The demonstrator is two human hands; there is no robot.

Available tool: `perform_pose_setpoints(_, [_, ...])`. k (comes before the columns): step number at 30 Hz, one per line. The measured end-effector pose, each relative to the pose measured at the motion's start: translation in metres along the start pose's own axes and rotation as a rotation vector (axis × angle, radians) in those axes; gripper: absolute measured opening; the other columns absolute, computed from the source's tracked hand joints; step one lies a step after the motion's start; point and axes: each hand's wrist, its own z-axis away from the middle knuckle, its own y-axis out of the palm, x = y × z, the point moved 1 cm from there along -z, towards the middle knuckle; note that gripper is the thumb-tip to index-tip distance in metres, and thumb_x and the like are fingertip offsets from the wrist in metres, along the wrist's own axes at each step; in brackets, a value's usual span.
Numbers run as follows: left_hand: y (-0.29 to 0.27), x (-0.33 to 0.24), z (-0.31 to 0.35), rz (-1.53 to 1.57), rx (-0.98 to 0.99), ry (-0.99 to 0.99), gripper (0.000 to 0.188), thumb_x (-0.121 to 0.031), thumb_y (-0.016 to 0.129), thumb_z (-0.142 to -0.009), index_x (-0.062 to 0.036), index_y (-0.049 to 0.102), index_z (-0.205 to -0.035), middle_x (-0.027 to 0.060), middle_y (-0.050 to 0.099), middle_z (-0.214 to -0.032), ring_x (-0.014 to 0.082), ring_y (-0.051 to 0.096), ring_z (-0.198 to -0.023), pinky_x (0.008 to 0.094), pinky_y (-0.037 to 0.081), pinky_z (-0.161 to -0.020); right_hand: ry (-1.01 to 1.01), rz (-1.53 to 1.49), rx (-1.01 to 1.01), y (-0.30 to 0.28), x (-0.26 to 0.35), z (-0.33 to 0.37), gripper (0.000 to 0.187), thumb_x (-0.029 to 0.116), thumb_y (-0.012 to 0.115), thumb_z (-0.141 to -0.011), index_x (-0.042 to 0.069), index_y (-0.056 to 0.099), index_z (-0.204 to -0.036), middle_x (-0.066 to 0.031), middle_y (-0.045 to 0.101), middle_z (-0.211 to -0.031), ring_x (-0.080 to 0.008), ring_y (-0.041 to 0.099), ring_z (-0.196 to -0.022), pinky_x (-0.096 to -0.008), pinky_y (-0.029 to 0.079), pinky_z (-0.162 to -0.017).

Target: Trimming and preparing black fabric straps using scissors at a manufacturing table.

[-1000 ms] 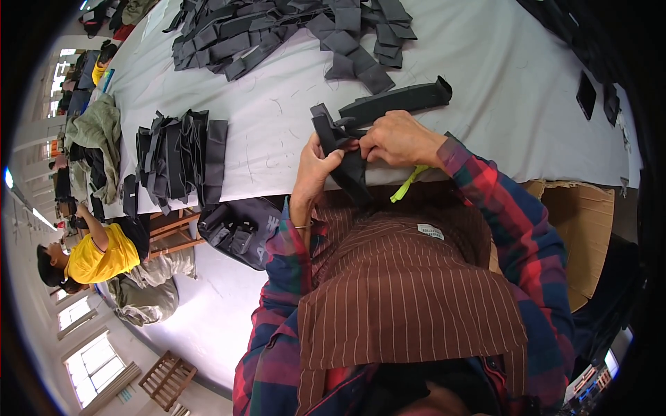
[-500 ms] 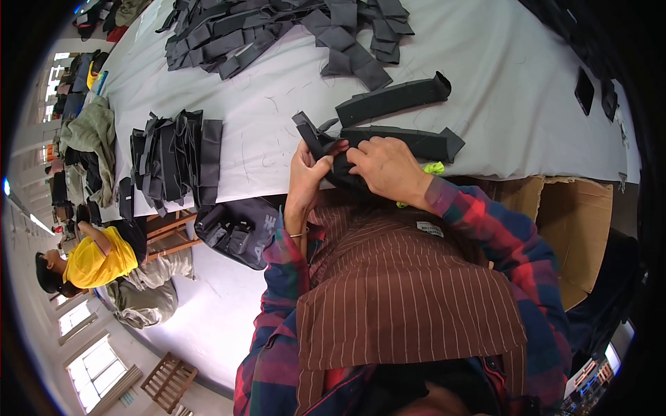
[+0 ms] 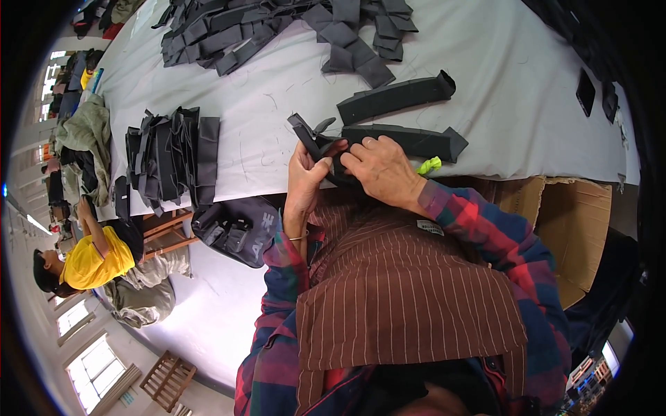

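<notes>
- A folded dark-grey fabric strip (image 3: 303, 133) is clamped by the fingers of left hand (image 3: 306, 177) and right hand (image 3: 386, 175), above the white-clothed counter (image 3: 260, 156).
- Just beyond, space is taken by two flat black fabric strips (image 3: 395, 98).

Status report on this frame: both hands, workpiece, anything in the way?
Left grip and right grip closed on dark grey fabric strip. Held strip partly hidden. Two loose strips lie just beyond; nothing visibly blocking.
</notes>
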Motion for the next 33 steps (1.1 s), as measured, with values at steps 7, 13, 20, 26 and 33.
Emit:
perform_pose_setpoints(7, [-0.001,0.001,0.0,-0.008,0.004,0.011,0.048,0.005,0.046,-0.077,0.0083,0.041,-0.124,0.0204,0.061,-0.113,0.024,0.059,-0.109,0.0337,0.043,-0.098,-0.035,-0.002,-0.041,0.001,-0.003,0.002,0.012,0.017,0.064,-0.076,0.01,0.057,-0.082,-0.0024,0.053,-0.075,-0.0187,0.052,-0.072,-0.0322,0.038,-0.063])
perform_pose_setpoints(13, [0.001,0.002,0.001,-0.018,-0.002,0.011,0.047,0.006,0.046,-0.077,0.0078,0.042,-0.124,0.0194,0.061,-0.112,0.0231,0.06,-0.108,0.0323,0.044,-0.096,-0.082,0.018,-0.048,-0.001,-0.003,0.005,0.011,0.016,0.064,-0.075,0.01,0.056,-0.08,-0.0016,0.052,-0.074,-0.0181,0.052,-0.072,-0.0317,0.038,-0.063])
perform_pose_setpoints(20, [-0.008,0.01,0.005,0.038,-0.01,0.055,0.045,0.007,0.047,-0.076,0.0067,0.044,-0.121,0.0193,0.062,-0.111,0.0227,0.061,-0.105,0.0308,0.045,-0.093,0.146,-0.227,-0.145,-0.01,-0.004,0.007,0.012,0.015,0.067,-0.076,0.011,0.06,-0.085,-0.0017,0.054,-0.075,-0.0207,0.054,-0.073,-0.0332,0.038,-0.062])
perform_pose_setpoints(26, [0.001,-0.003,0.015,0.029,-0.06,0.099,0.044,0.008,0.049,-0.073,0.0056,0.047,-0.117,0.0173,0.064,-0.107,0.0205,0.062,-0.099,0.0294,0.047,-0.087,0.108,-0.11,-0.032,-0.031,0.004,0.01,0.016,0.017,0.069,-0.076,0.011,0.062,-0.089,-0.0026,0.058,-0.078,-0.0225,0.056,-0.073,-0.0344,0.04,-0.064])
perform_pose_setpoints(33, [-0.031,-0.012,0.025,0.163,-0.123,-0.039,0.05,-0.003,0.05,-0.07,0.0035,0.043,-0.119,0.0162,0.061,-0.094,0.0208,0.058,-0.079,0.0308,0.045,-0.066,0.287,-0.515,0.095,-0.077,0.007,0.012,0.019,0.008,0.065,-0.079,0.001,0.064,-0.097,-0.01,0.064,-0.084,-0.024,0.062,-0.077,-0.0306,0.047,-0.069])
